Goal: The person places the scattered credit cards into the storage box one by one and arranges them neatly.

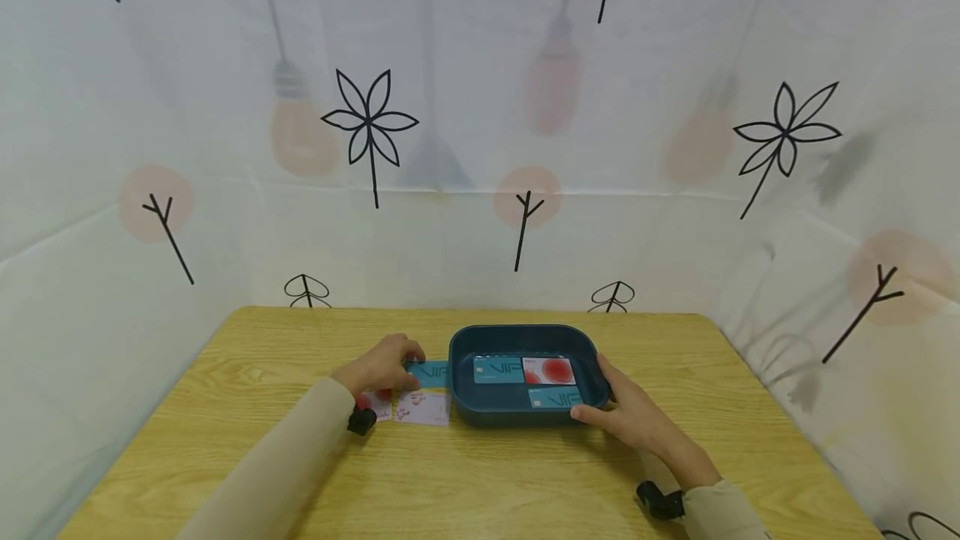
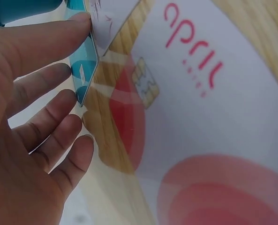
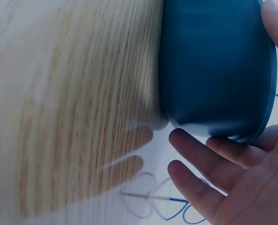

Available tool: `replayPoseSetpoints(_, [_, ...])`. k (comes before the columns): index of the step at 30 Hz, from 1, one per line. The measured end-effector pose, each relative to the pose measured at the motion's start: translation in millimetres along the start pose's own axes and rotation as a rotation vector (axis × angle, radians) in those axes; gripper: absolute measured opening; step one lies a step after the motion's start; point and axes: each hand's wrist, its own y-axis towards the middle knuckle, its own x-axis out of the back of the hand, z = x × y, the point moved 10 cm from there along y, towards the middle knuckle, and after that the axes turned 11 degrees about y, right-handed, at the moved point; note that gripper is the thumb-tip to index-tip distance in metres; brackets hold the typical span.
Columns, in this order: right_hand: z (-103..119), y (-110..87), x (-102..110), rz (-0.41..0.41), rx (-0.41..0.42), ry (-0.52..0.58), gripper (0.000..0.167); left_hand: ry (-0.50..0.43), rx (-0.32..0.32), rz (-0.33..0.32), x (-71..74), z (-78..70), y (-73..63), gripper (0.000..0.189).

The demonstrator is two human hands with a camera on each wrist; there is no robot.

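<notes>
My left hand [image 1: 381, 363] pinches a teal VIP card [image 1: 431, 373] by its left end, just left of a dark blue box [image 1: 517, 418]. In the left wrist view the thumb lies on one face of that card, with fingertips at its other side. Near this hand lie a white floral card [image 1: 422, 409] and a white card with red circles [image 2: 214, 117] marked "april". My right hand [image 1: 633, 415] holds the box at its right end, thumb at the front rim and fingers along the outer wall. Inside the box lie two teal cards [image 1: 498, 369] and one red-and-white card [image 1: 555, 370].
The wooden table [image 1: 510, 482] carries the box and cards. A white curtain [image 1: 450, 248] printed with plants and lamps hangs behind and at both sides. Dark wrist cameras [image 1: 660, 500] are worn at both sleeves.
</notes>
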Motion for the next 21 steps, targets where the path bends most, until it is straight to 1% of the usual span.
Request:
replayPoseSetpoints(6, [-3,-0.1,-1,-0.003,-0.008,0.003,0.106,-0.006,0.003,-0.002,-0.1,1.1,-1.2,0.037])
replayPoseSetpoints(10, [-3,0.2,-2,-0.004,-0.008,0.011,0.107,-0.014,0.032,0.001,-0.4,8.4,-1.8,0.036])
replayPoseSetpoints(13, [-4,0.0,-2,-0.003,-0.006,0.013,0.106,-0.02,0.05,0.016,-1.3,13.0,-1.6,0.036])
replayPoseSetpoints(21, [-4,-0.1,-2,-0.003,-0.014,0.021,0.107,-0.029,0.046,0.025,-1.3,14.3,3.1,0.04])
